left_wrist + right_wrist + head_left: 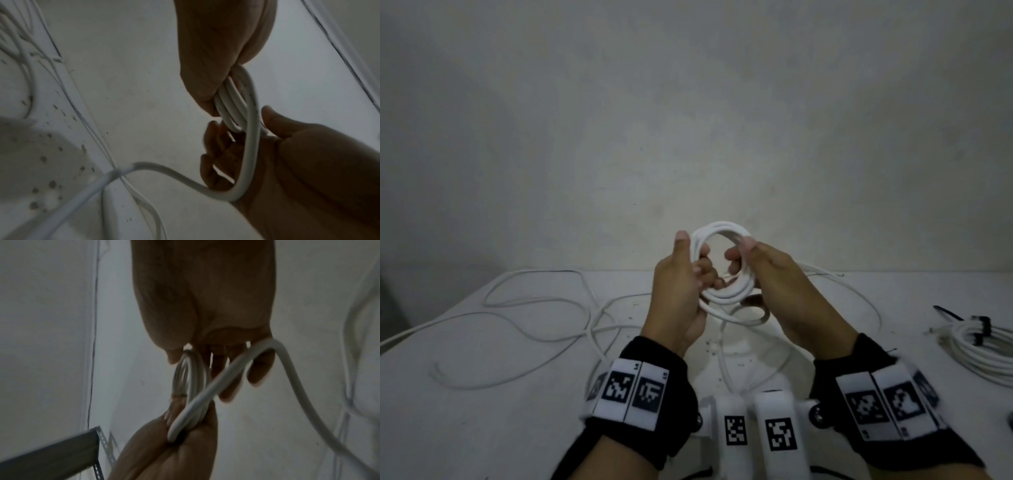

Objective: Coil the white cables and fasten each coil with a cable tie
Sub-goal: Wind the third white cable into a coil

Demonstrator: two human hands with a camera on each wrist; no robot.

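Observation:
A white cable coil [722,263] of several loops is held upright above the table between both hands. My left hand [688,270] grips its left side, thumb up along the outside and fingers curled through the ring. My right hand [750,263] grips the right side, fingers wrapped round the loops. In the left wrist view the left hand [218,91] pinches the bundled loops [230,105] while one strand [251,149] runs over the right hand [287,154]. The right wrist view shows the right hand [205,356] on the coil [193,378]. The cable's tail [722,356] hangs to the table.
Loose white cables [534,308] sprawl over the left of the white table [482,428]. At the right edge lies a finished coil [976,346] bound with black ties, with a loose black cable tie [947,312] beside it. A bare wall stands behind.

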